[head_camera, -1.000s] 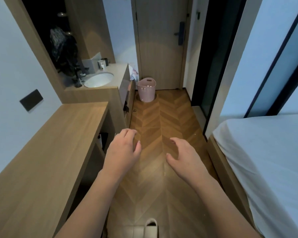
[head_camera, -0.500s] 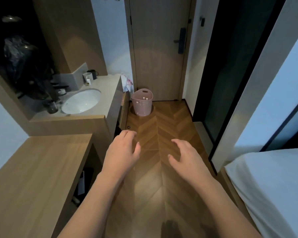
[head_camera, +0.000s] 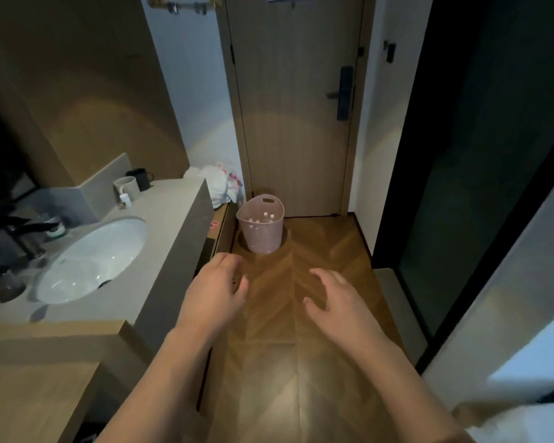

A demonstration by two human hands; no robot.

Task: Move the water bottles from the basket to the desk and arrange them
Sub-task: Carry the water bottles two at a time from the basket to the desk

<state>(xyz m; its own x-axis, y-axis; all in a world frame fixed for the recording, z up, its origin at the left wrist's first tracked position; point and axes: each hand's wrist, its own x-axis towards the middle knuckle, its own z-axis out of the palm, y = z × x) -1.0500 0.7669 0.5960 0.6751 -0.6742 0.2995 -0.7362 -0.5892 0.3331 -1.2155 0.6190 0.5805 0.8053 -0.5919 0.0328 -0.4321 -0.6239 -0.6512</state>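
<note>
Bench (head_camera: pixel 29 388) at lower left: bare wood, no bottles on the part we could see. We judged the task at its very start, nothing moved across, every bottle left to fetch and arrange.

Beyond the bench, a grey counter with a sink (head_camera: pixel 90 260); two cups (head_camera: pixel 135 185) at its back edge, one pale, one dark. A white bag (head_camera: pixel 223 183) sat at the counter's far end, near the door (head_camera: pixel 295 107).

Left hand (head_camera: pixel 216 290): held out in the air, fingers loosely curled, holding nothing. It hung just beside the counter's end wall, not touching it as far as we could tell.

Basket (head_camera: pixel 263 233): pink, on the floor in front of the door, close beside the counter's far corner. Several white caps (head_camera: pixel 264 218) showed inside, so we took the bottles to be standing upright in it. Count uncertain; the caps were small.

Right hand (head_camera: pixel 333 298): also out in the air, fingers spread and relaxed, empty.

Basket lay ahead of both hands, well apart from them, nearer the left hand's line than the right's. Floor (head_camera: pixel 317 251) between was bare herringbone wood. We judged that more approach and a reach down would be needed before any grip.
</note>
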